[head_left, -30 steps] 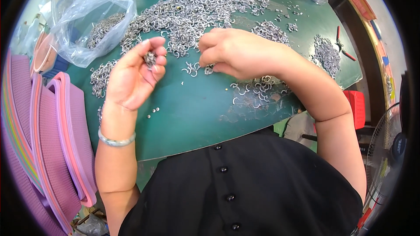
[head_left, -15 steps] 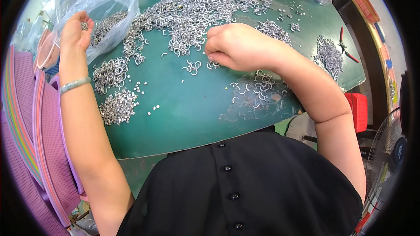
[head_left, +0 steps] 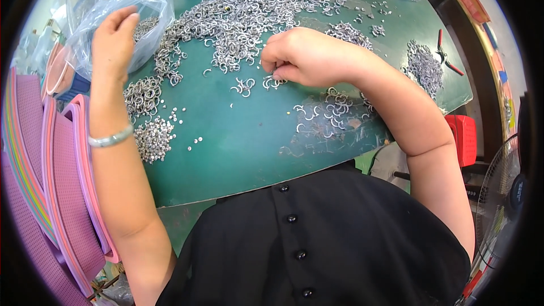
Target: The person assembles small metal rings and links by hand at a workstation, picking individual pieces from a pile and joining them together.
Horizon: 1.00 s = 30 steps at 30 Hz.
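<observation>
My left hand is at the mouth of a clear plastic bag at the far left. Its fingers and thumb reach over the bag with a gap between them, and nothing shows in them. Grey metal rings lie inside the bag. My right hand is closed, thumb against fingers, low over the table by a few C-shaped metal pieces. Whatever is between its fingertips is hidden. Another small cluster of C-shaped pieces lies just left of it. Beyond spreads a large heap of C-shaped pieces.
On the green table are a pile of closed rings, small silver studs, loose C-shaped pieces and another metal pile. Red-handled pliers lie at right. Purple baskets stand left; a fan stands right.
My left hand has moved right and turned over at the bag; the ring seen in it before no longer shows. My right hand stays nearly in place, still closed.
</observation>
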Each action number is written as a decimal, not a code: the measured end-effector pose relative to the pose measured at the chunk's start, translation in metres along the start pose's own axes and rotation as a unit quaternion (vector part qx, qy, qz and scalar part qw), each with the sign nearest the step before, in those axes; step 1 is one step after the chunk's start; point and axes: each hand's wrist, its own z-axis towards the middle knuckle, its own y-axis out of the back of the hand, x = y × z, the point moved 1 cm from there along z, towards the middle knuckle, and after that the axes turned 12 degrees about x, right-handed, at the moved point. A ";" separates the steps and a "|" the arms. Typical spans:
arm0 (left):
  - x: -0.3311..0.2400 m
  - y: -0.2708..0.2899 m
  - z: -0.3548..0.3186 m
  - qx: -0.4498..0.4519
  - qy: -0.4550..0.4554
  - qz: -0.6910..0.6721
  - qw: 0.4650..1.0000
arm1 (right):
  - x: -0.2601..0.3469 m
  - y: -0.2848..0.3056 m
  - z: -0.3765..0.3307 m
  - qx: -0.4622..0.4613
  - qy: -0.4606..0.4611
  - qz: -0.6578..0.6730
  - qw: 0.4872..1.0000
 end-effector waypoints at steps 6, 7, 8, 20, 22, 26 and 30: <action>-0.059 -0.088 -0.069 0.252 -0.098 0.031 0.962 | -0.001 0.004 -0.008 -0.018 -0.034 0.058 0.998; -0.066 -0.094 -0.076 0.265 -0.122 0.069 0.954 | -0.003 0.002 -0.008 -0.034 -0.027 0.028 0.999; -0.071 -0.099 -0.081 0.277 -0.146 0.106 0.944 | -0.005 0.001 -0.008 -0.035 -0.028 0.028 0.999; -0.063 -0.120 -0.091 0.271 -0.196 0.120 0.935 | -0.009 -0.001 -0.014 -0.011 -0.034 -0.024 0.999; -0.062 -0.115 -0.092 0.289 -0.227 0.119 0.922 | -0.007 0.003 -0.018 0.022 0.005 0.022 1.000; -0.067 -0.106 -0.092 0.332 -0.238 0.106 0.907 | -0.009 0.004 -0.022 0.069 0.001 0.064 0.996; -0.066 -0.104 -0.092 0.320 -0.211 0.097 0.918 | -0.011 0.004 -0.021 0.004 -0.013 0.027 1.000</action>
